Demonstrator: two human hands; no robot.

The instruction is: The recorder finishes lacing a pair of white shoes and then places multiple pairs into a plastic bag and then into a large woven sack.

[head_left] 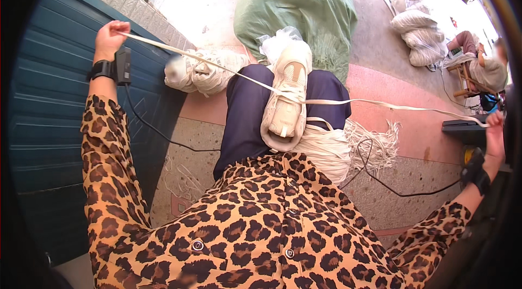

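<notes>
A cream sneaker (287, 101) rests on my lap between my thighs, its heel toward me and its toe pointing away. From its upper eyelets a flat cream shoelace (380, 104) runs out to both sides. My left hand (112, 38), raised at the far left, is closed on one end, and that half is stretched nearly taut. Out at the right edge, my right hand (494, 127) pinches the other end, with that half sagging slightly. Beside my right thigh hangs a thick bundle of cream laces (326, 150), its loose ends spread over the floor.
Several wrapped pale shoes (209, 71) lie left of my knees by a dark blue panelled door (60, 110). A large green cloth-covered heap (299, 4) stands ahead. Stuffed sacks (418, 33) and a seated person (484, 66) are at right. Black cables (163, 129) trail from my wrists.
</notes>
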